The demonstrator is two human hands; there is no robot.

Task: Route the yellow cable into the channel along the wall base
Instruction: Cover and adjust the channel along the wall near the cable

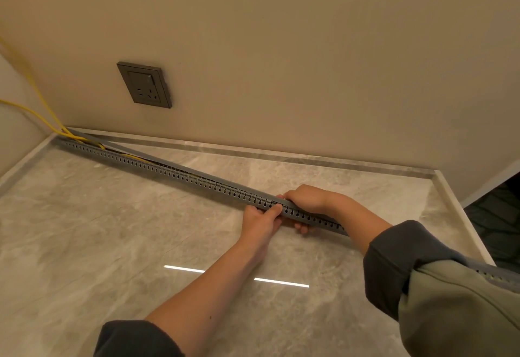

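Note:
A long grey slotted cable channel (174, 169) lies diagonally on the marble floor, from the left wall corner toward the lower right. A grey cover strip (132, 149) sits on it, lifted open near the corner. The yellow cable (42, 97) comes down the left wall in two strands and enters the channel at the corner; a short yellow stretch shows inside. My left hand (263, 217) pinches the channel's near side. My right hand (305, 202) grips over the top of the channel and cover just beside it.
A dark grey wall socket (145, 84) sits low on the beige wall. A pale stone skirting (281, 154) runs along the wall base. At the right, the floor ends at a raised edge (455, 210) with a dark area beyond.

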